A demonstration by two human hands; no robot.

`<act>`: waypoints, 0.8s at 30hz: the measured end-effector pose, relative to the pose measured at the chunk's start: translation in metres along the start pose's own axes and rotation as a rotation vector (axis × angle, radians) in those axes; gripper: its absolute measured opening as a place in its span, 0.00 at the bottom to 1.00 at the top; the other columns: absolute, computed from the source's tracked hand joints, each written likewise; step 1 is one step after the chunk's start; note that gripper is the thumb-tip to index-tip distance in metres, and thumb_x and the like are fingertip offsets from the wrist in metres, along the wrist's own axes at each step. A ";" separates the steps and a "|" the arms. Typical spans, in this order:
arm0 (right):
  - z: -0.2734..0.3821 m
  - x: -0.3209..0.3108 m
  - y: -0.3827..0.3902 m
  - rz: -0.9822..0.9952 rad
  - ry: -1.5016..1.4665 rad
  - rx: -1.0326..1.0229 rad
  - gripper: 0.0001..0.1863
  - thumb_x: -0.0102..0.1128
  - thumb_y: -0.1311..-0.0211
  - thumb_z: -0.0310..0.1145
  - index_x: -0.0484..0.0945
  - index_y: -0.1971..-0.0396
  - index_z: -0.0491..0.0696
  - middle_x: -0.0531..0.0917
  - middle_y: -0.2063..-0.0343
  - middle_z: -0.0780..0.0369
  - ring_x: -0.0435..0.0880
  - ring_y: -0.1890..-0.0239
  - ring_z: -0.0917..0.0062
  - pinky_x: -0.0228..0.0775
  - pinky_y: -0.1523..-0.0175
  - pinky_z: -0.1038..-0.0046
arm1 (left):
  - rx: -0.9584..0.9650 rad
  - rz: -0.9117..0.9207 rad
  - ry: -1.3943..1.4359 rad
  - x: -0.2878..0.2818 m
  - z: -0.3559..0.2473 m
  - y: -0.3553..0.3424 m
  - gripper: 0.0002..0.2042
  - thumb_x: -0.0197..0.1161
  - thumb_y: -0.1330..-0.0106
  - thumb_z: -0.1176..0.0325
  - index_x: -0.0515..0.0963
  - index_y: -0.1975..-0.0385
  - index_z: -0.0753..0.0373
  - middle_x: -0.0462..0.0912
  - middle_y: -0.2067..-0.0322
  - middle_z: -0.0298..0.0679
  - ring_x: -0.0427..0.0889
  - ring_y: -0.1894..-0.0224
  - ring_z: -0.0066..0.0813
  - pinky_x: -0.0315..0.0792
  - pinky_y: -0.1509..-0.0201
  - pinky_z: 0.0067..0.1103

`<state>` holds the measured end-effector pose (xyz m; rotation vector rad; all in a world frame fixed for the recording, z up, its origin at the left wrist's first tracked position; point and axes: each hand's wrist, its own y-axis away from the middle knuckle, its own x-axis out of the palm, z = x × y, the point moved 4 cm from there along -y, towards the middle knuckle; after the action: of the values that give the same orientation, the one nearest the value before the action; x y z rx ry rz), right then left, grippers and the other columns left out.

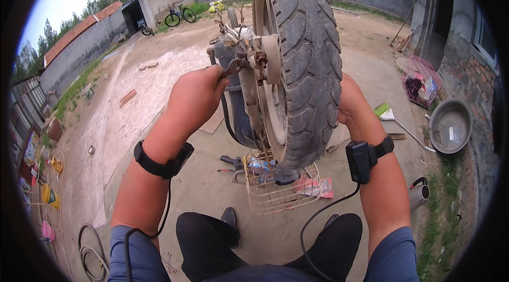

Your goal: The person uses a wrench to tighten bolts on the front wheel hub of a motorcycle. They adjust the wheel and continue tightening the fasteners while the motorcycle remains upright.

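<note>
A worn black tyre (pixel 310 64) on a wheel stands high before me, part of an upturned two-wheeler. My left hand (pixel 199 93) is closed round a wrench (pixel 234 67); the tool's head sits against the rusty axle fittings (pixel 260 56) at the wheel's left side. Beside these fittings is the hub drum (pixel 272 59). On the far side of the tyre, my right hand (pixel 348 99) is partly hidden; its fingers and anything in them do not show. A dark cylindrical body (pixel 241 107) hangs left of the wheel.
Below the wheel lies a wire basket (pixel 275 202) near my feet, with a handlebar grip (pixel 231 162) beside it. To the right are a grey basin (pixel 450 126), a pink wire cage (pixel 421 80) and a long-handled dustpan (pixel 387 113). A coiled hose (pixel 93 255) lies at lower left.
</note>
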<state>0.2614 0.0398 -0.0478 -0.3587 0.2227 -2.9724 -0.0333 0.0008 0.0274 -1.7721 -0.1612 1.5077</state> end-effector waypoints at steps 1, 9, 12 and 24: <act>0.001 0.000 0.000 -0.003 -0.001 -0.003 0.16 0.55 0.29 0.44 0.78 0.55 0.47 0.78 0.77 0.66 0.75 0.84 0.82 0.59 0.81 0.80 | 0.003 0.016 -0.008 -0.003 -0.002 -0.001 0.08 0.61 0.33 0.65 0.78 0.66 0.65 0.79 0.78 0.49 0.80 0.73 0.51 0.73 0.68 0.38; 0.001 -0.005 0.002 0.013 -0.025 -0.014 0.15 0.55 0.29 0.44 0.79 0.57 0.47 0.77 0.77 0.66 0.74 0.84 0.82 0.59 0.80 0.80 | -0.356 0.082 0.624 0.033 -0.014 0.016 0.12 0.54 0.26 0.69 0.76 0.51 0.70 0.81 0.75 0.38 0.82 0.75 0.24 0.76 0.69 0.23; 0.000 0.002 0.001 0.041 -0.041 -0.017 0.16 0.55 0.29 0.44 0.79 0.55 0.47 0.77 0.77 0.66 0.74 0.84 0.82 0.59 0.80 0.80 | -0.252 -0.140 0.615 0.060 -0.010 0.027 0.12 0.54 0.26 0.69 0.76 0.51 0.70 0.81 0.74 0.38 0.83 0.74 0.24 0.76 0.68 0.23; -0.002 0.000 -0.003 0.044 -0.050 -0.029 0.17 0.55 0.28 0.44 0.79 0.52 0.46 0.76 0.77 0.67 0.74 0.84 0.83 0.59 0.80 0.80 | -0.209 0.021 0.254 0.063 0.012 0.032 0.08 0.58 0.30 0.66 0.76 0.63 0.64 0.82 0.72 0.51 0.82 0.70 0.51 0.74 0.67 0.38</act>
<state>0.2602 0.0426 -0.0494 -0.4250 0.2655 -2.9163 -0.0380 0.0202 -0.0416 -2.1205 -0.1770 1.3034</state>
